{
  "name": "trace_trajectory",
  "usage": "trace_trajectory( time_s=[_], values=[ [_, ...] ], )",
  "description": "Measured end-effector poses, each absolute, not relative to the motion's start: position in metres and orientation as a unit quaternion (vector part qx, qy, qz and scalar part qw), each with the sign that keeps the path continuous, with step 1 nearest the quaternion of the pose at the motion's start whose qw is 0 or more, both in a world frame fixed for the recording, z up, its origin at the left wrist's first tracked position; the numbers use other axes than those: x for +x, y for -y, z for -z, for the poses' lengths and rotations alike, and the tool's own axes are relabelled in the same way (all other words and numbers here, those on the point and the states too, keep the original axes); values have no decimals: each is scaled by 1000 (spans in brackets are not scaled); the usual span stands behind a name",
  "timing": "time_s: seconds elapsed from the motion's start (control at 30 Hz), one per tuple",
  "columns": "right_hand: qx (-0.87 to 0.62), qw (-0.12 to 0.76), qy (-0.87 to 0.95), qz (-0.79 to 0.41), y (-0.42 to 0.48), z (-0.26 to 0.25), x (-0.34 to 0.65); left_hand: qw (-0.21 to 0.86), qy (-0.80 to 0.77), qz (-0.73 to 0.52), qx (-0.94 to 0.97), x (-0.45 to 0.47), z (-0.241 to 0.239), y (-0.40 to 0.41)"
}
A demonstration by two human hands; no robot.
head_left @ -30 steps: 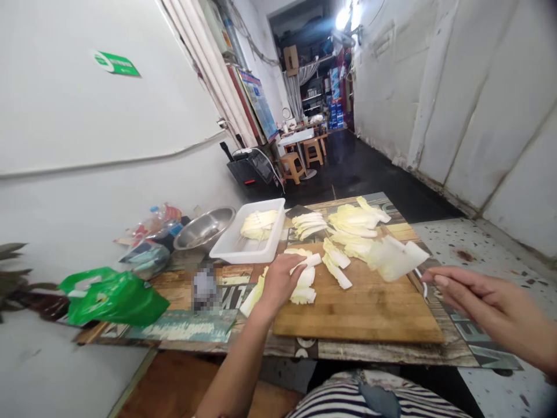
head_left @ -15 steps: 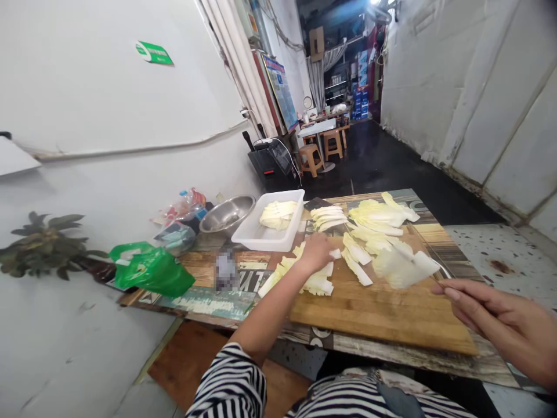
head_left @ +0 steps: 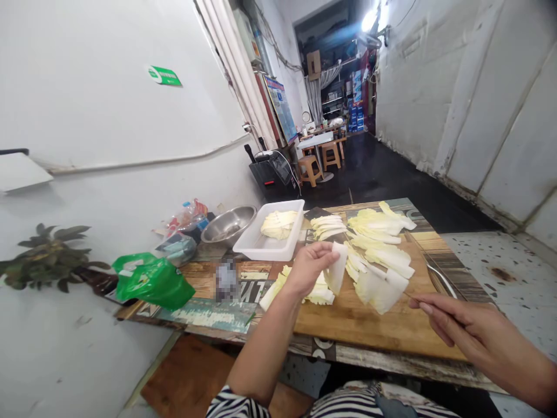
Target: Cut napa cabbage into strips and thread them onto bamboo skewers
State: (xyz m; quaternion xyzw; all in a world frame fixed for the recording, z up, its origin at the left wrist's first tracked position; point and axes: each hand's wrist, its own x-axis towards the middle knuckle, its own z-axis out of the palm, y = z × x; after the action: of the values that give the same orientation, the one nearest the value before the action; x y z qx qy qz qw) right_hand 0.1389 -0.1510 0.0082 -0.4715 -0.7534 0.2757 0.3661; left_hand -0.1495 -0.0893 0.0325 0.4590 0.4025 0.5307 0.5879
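Note:
My left hand [head_left: 311, 264] pinches the pale upper end of a napa cabbage leaf piece [head_left: 336, 273], which hangs over the cutting board [head_left: 374, 334]. Between the fingertips of my right hand [head_left: 461, 325] is a thin skewer [head_left: 409, 296]; it points left, and cabbage pieces [head_left: 382, 288] are threaded on it. Below and beside my left hand lie loose cabbage pieces [head_left: 319, 293]. Farther back on the board are more leaves [head_left: 376, 223] and a stack of cut strips [head_left: 327, 226].
A white plastic tray [head_left: 256, 251] with cabbage inside stands beyond my left hand, beside a steel bowl [head_left: 230, 225]. At left are a green plastic bag [head_left: 150, 281] and a plant [head_left: 46, 255]. A curved metal handle [head_left: 441, 278] lies near the board's right edge.
My left hand has lifted a cabbage piece off the board. My right hand has moved left and slightly down with the skewer, bringing its leaves closer to my left hand.

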Motion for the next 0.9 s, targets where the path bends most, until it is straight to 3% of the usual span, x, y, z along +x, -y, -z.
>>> trace_trajectory(
  time_s=[0.33,0.9],
  values=[
    [-456,344,781,-253,153,-18,136,673,-346,-518,400,-137,-37,107],
    [-470,318,780,-263,157,-25,134,674,-324,-526,405,-130,-36,106]
  ],
)
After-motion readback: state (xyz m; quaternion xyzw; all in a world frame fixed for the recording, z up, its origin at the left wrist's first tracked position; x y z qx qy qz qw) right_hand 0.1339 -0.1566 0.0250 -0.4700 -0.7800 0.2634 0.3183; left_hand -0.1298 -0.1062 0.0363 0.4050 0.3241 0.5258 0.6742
